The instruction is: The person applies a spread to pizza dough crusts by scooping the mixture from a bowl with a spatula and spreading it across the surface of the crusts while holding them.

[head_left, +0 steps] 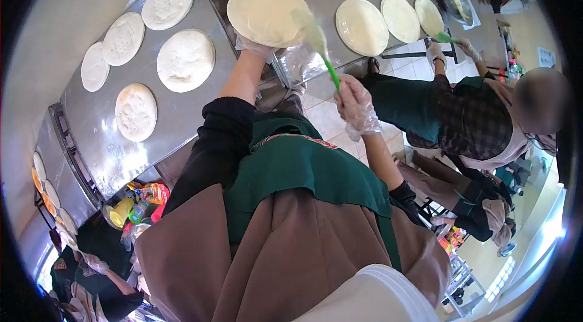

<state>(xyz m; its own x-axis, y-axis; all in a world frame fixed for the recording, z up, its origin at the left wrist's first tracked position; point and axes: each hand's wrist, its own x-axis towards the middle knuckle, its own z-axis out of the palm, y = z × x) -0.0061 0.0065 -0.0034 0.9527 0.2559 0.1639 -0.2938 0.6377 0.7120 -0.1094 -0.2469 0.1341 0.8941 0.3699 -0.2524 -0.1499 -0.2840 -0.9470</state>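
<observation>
My left hand (pixel 254 46), in a clear plastic glove, is closed under a round pizza base (pixel 264 11) and holds it up over the steel table edge. Its top has a pale, smooth coating. My right hand (pixel 357 103), also gloved, grips the handle of a green spatula (pixel 322 49). The spatula's head is smeared by motion and covered in a pale spread; it lies at the base's right edge, and whether it touches is unclear. Coated bases (pixel 362 26) lie on the right table. On the left table are several dry-looking, dimpled bases (pixel 186 60).
To the right, a person in a green apron (pixel 401 103) works with gloved hands and a green utensil (pixel 445 37). A metal bowl (pixel 456 3) stands at the table's far end. Bottles and packets (pixel 138 206) sit at lower left, near another person's gloved hand (pixel 95 263).
</observation>
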